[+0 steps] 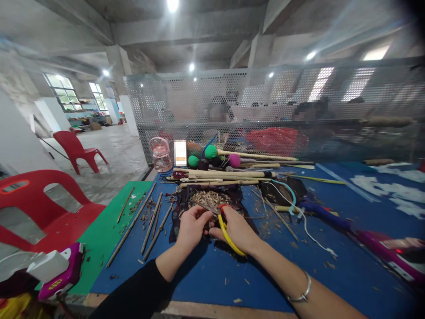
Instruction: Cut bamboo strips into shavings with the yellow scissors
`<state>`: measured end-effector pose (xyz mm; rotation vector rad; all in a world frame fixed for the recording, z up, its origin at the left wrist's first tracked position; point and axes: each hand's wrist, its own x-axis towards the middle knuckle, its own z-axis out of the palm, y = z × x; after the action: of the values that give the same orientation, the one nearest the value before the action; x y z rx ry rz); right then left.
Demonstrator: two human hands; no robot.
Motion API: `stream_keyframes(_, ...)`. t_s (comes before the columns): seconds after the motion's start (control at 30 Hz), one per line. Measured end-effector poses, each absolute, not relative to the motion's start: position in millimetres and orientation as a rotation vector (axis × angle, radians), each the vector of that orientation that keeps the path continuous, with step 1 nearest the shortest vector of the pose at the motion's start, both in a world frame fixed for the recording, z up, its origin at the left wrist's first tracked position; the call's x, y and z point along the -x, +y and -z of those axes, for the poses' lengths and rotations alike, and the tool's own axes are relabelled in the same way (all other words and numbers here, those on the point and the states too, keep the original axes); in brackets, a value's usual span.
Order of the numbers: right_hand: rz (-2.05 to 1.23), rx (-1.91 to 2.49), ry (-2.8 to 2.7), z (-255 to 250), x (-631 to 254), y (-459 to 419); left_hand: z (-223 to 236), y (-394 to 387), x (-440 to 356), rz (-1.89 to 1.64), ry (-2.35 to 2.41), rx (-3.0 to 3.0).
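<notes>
above the dark cloth (175,227), the right hand (239,229) closed its grip round yellow-handled scissors (227,239), the left hand (193,227) curled, its hold unclear.

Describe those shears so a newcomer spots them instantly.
On the blue tabletop, find the dark cloth heaped with tan clippings. Nearer the camera, the right grip holds the shears. Their curved, bright yellow handle stands out from the straight brown sticks.

Near chair (64,228): chopped at left
Far-right gadget (370,241): mushy blur
Left hand (191,228): can't tell if I'm holding anything
</notes>
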<state>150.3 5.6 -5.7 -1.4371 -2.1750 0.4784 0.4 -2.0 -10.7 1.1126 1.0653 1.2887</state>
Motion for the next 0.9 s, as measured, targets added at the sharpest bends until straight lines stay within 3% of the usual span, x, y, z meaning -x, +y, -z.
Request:
stream_keyframes(0.6, -0.518, 1.606, -2.150, 13, -157, 14, 10, -3, 0, -1.281, 1.234, -1.159)
stream_keyframes(0.9, -0.603, 1.483, -2.168, 16, -160, 21, 8, -2, 1, -1.292, 1.208, -1.158)
